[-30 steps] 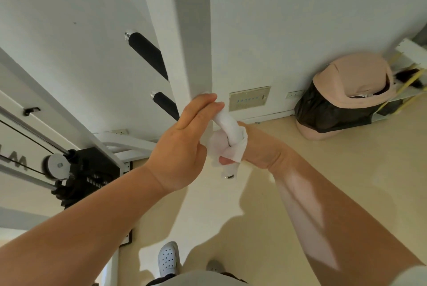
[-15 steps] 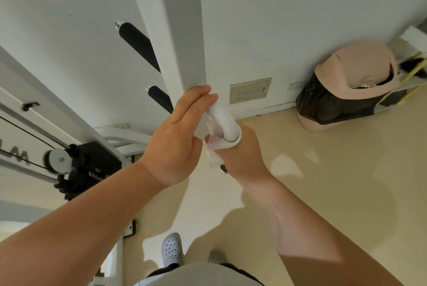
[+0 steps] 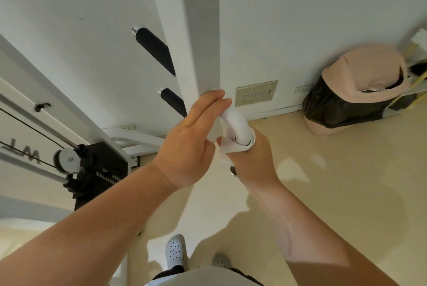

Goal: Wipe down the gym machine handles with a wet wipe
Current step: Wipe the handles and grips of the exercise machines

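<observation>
A white curved handle bar (image 3: 235,121) juts from the white upright post (image 3: 196,31) of the gym machine. My right hand (image 3: 254,161) is wrapped round the handle's grip with a white wet wipe (image 3: 227,148) bunched between palm and grip; only the grip's metal end cap (image 3: 233,171) shows below my fist. My left hand (image 3: 191,142) rests with straight fingers against the post and the top of the bar, holding nothing. Two black foam handles (image 3: 154,50) (image 3: 173,101) stick out to the left of the post.
A pink swing-lid bin (image 3: 360,87) with a black liner stands against the wall at right. The black weight stack (image 3: 101,170) with pulley (image 3: 68,160) and cables is at left. My shoes (image 3: 175,250) stand on the beige floor below.
My right hand has rotated around the grip, from palm-side showing with the wipe draped outside to a fist closed over the wipe. The left hand stays on the post.
</observation>
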